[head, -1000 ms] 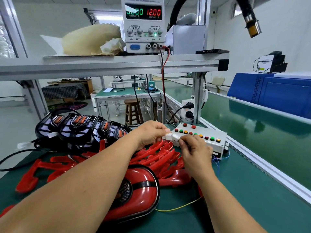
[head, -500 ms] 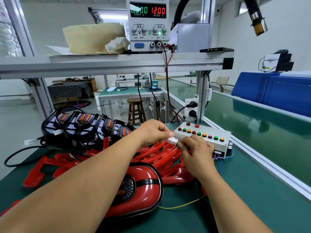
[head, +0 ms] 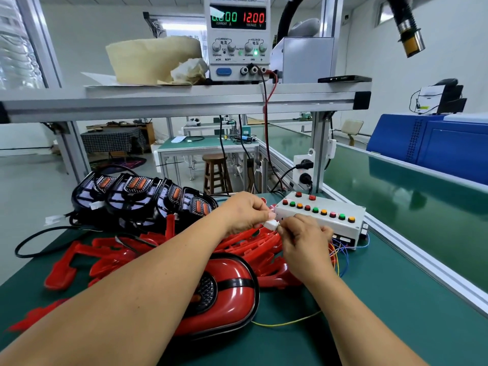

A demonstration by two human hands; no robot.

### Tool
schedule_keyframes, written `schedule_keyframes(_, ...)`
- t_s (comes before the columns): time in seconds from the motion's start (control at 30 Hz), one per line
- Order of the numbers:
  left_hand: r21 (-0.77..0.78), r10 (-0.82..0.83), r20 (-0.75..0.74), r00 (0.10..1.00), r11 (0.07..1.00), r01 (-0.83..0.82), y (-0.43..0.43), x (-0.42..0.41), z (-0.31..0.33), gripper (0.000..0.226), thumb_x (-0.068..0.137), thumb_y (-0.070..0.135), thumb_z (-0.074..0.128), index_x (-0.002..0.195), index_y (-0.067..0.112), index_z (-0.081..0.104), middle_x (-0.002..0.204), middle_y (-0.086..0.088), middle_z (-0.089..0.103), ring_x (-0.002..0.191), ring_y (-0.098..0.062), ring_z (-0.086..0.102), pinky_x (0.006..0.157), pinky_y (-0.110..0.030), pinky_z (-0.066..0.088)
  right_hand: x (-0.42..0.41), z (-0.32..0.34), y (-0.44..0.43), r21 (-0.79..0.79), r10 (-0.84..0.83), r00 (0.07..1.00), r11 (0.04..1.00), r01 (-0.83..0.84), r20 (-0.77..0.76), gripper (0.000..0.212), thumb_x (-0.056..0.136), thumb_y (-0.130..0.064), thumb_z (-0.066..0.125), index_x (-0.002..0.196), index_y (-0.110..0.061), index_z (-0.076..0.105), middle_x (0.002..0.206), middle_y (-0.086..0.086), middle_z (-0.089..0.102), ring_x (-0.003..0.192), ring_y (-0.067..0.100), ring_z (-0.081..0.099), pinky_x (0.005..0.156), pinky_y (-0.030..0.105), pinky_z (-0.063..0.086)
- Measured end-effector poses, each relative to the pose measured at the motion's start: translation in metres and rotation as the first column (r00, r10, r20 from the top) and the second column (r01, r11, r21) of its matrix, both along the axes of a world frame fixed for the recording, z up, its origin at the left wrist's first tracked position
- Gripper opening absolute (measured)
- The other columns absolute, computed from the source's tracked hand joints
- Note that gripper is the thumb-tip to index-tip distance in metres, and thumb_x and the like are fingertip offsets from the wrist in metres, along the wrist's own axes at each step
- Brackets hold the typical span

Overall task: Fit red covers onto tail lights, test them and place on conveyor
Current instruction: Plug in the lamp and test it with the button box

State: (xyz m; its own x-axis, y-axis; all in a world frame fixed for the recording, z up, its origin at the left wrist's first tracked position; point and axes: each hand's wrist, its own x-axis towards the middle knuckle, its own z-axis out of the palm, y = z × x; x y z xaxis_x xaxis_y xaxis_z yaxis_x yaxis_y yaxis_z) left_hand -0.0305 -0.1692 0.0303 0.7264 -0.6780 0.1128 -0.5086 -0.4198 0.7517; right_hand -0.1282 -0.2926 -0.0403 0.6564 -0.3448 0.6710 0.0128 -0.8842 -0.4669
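Observation:
A tail light with its red cover (head: 232, 294) fitted lies on the green bench under my left forearm. Both hands meet above the pile of loose red covers (head: 250, 244). My left hand (head: 243, 212) and my right hand (head: 303, 236) pinch a small white connector (head: 272, 223) between their fingertips, just in front of the white test box (head: 327, 215) with its coloured buttons. A row of black uncovered tail lights (head: 137, 199) stands at the back left. The green conveyor (head: 396, 207) runs along the right.
A power supply (head: 237, 35) on the shelf above reads 0.000 A and 12.00 V. Coloured wires (head: 338, 254) hang from the test box; a yellow wire (head: 285, 323) and a black cable (head: 39, 241) lie on the bench. An aluminium rail (head: 422, 265) borders the conveyor.
Both hands have drawn the white connector slightly back from the test box toward me. The view has tilted a little; the supply reading is unchanged.

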Motion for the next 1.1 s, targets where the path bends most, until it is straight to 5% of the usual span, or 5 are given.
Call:
schedule_keyframes(0.23, 0.209, 0.078, 0.245, 0.966, 0.969, -0.131, 0.048, -0.008, 0.024, 0.033, 0.100, 0.033, 0.054, 0.131, 0.027, 0.062, 0.130, 0.001, 0.063, 0.112, -0.011, 0.055, 0.092, -0.020, 0.036, 0.002, -0.009, -0.008, -0.076, -0.090, 0.985, 0.994, 0.079, -0.148, 0.018, 0.094, -0.035, 0.057, 0.090, -0.030, 0.074, 0.084, -0.015, 0.055, 0.099, 0.011, 0.053, 0.070, 0.032, 0.010)
schedule_keyframes(0.47, -0.027, 0.652, 0.329, 0.683, 0.730, -0.683, 0.183, -0.034, -0.017, 0.015, 0.098, 0.030, 0.052, 0.099, 0.021, 0.064, 0.093, -0.002, 0.068, 0.088, -0.022, 0.058, 0.075, -0.031, 0.037, 0.008, -0.012, -0.010, -0.149, -0.246, 0.909, 0.967, 0.207, -0.335, 0.026, 0.097, -0.036, 0.046, 0.094, -0.033, 0.072, 0.093, -0.011, 0.058, 0.107, 0.015, 0.052, 0.072, 0.034, 0.012)
schedule_keyframes(0.67, 0.134, 0.587, 0.023, 0.809, 0.800, -0.584, 0.189, -0.062, -0.052, 0.054, 0.092, 0.069, 0.029, 0.100, 0.022, 0.057, 0.097, 0.000, 0.064, 0.096, -0.022, 0.059, 0.082, -0.036, 0.048, 0.004, -0.012, -0.008, -0.256, -0.322, 0.890, 0.935, 0.245, -0.323, 0.025, 0.092, -0.028, 0.045, 0.088, -0.031, 0.069, 0.093, -0.012, 0.057, 0.105, 0.017, 0.054, 0.071, 0.034, 0.013)
schedule_keyframes(0.83, 0.039, 0.542, -0.122, 0.832, 0.840, -0.541, 0.176, -0.068, -0.066, 0.046, 0.100, 0.053, 0.032, 0.110, 0.020, 0.062, 0.106, 0.010, 0.060, 0.097, -0.011, 0.055, 0.082, -0.030, 0.041, 0.005, -0.008, -0.005, -0.148, -0.258, 0.900, 0.964, 0.219, -0.352, 0.044, 0.086, -0.023, 0.050, 0.128, -0.030, 0.061, 0.130, -0.007, 0.059, 0.123, 0.016, 0.049, 0.096, 0.031, 0.018)
schedule_keyframes(1.1, -0.190, 0.543, -0.244, 0.804, 0.786, -0.589, 0.163, -0.060, -0.074, 0.040, 0.102, 0.047, 0.027, 0.086, 0.029, 0.059, 0.088, 0.014, 0.058, 0.089, -0.006, 0.053, 0.081, -0.029, 0.036, 0.035, 0.011, -0.011, -0.080, -0.190, 0.876, 0.982, 0.173, -0.443, 0.016, 0.095, -0.030, 0.039, 0.083, -0.020, 0.045, 0.092, 0.002, 0.057, 0.091, 0.024, 0.056, 0.073, 0.034, 0.037)
